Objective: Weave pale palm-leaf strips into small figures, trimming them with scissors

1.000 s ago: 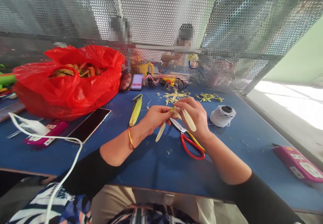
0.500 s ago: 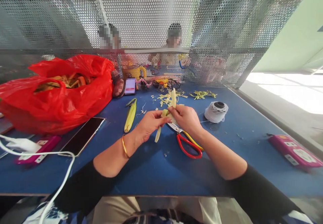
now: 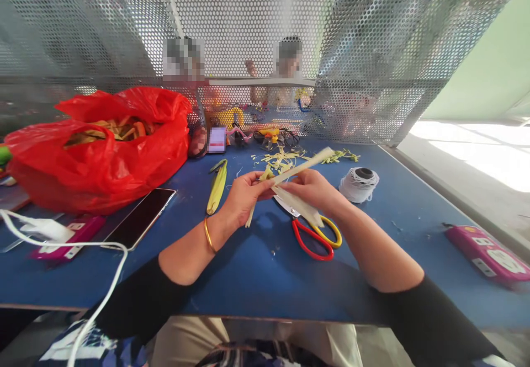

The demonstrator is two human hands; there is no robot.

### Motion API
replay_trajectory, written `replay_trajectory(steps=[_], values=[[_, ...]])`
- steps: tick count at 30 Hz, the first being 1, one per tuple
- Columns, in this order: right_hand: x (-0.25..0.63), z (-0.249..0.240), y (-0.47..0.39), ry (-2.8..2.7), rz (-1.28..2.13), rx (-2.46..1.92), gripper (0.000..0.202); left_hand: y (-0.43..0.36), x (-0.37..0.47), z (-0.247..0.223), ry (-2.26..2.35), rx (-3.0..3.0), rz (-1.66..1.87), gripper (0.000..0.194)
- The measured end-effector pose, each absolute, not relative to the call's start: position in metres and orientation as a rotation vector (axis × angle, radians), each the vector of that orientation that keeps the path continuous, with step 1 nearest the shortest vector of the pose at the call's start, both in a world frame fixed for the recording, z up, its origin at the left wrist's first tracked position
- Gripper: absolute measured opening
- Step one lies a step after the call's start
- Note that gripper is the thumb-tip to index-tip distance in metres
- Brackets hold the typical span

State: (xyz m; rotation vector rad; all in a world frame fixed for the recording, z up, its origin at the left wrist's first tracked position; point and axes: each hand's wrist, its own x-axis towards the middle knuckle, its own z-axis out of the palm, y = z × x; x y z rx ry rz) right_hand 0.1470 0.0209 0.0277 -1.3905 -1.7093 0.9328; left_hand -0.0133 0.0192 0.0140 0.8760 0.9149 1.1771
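Note:
My left hand (image 3: 245, 197) pinches pale yellow-green husk strips (image 3: 307, 165) between thumb and fingers. One strip slants up to the right, a wider one hangs down to the right, and a narrow end dangles below the left fingers. My right hand (image 3: 315, 189) meets the left at the same strips, its fingertips closed on them and partly hidden. Under the hands lie scissors (image 3: 296, 230) with one red and one yellow handle loop, their blades partly covered. Left of the hands rests a yellow-green husk bundle (image 3: 217, 190). A spool of white thread (image 3: 359, 186) stands to the right.
A large red plastic bag (image 3: 99, 176) with brownish strips fills the left. Near it lie a phone (image 3: 141, 218), a white cable (image 3: 91, 244) and a magenta box (image 3: 72, 240). Another magenta box (image 3: 491, 254) lies right. Husk scraps (image 3: 284, 157) lie before the perforated metal screen (image 3: 248, 19); people sit behind it.
The strip that stood upright now slants to the right, and a wider strip hangs beneath my right hand. My hands stay together in nearly the same place. The view has shifted slightly.

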Motion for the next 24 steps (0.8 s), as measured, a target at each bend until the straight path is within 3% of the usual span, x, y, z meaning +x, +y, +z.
replay_trajectory(steps=[6,11,16,21,24], values=[[0.161,0.049,0.016,-1.658,1.379,-1.187,0.028,0.027,-0.019,0.015,1.034,0.853,1.197,0.012],[0.149,0.043,0.013,-1.231,1.534,-1.151,0.011,0.027,-0.017,0.01,1.036,0.873,1.224,0.007],[0.137,0.034,0.011,-0.947,1.677,-0.988,0.01,0.028,-0.016,0.007,1.043,0.795,1.236,0.009],[0.131,0.035,0.009,-1.046,1.601,-0.909,0.028,0.029,-0.018,0.006,1.087,0.803,1.225,0.012],[0.132,0.035,0.007,-1.308,1.283,-0.998,0.02,0.03,-0.019,0.006,1.096,0.864,1.216,0.011]])
